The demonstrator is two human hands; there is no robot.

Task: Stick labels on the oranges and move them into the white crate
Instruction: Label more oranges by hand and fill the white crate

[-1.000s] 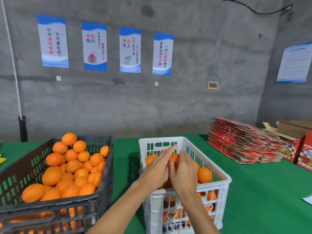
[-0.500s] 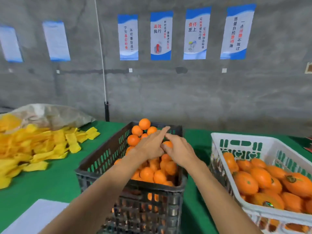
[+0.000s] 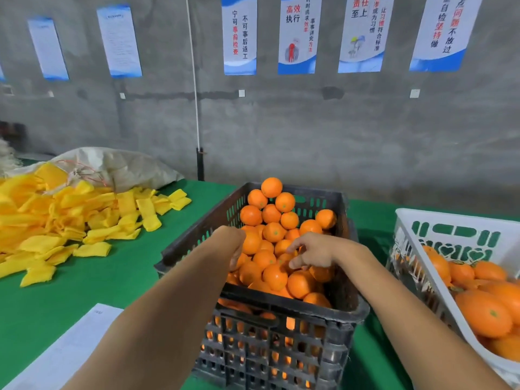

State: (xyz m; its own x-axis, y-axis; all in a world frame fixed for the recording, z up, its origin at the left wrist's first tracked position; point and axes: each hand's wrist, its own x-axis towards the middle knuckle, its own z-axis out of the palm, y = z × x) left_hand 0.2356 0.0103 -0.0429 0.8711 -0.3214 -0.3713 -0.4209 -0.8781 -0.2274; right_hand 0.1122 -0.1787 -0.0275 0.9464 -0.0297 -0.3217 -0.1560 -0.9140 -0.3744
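A black crate (image 3: 295, 304) heaped with oranges (image 3: 275, 231) stands in the middle of the green table. Both my hands are down inside it, apart from each other. My left hand (image 3: 230, 244) dips among the oranges at the crate's left side, its fingers hidden behind the wrist. My right hand (image 3: 313, 251) lies on the heap with fingers loosely spread, fingertips touching oranges and gripping none. The white crate (image 3: 450, 220) stands at the right edge of the view, partly filled with oranges (image 3: 484, 315). I see no label in either hand.
A pile of yellow foam sleeves (image 3: 56, 220) covers the table's left side, with a pale sack (image 3: 123, 167) behind it. A white paper sheet (image 3: 64, 353) lies at the near left. A grey wall with posters and a thin pole (image 3: 199, 164) closes the back.
My view swung left from the white crate to the black crate. My hands, joined above the oranges before, have parted and dropped onto the heap.
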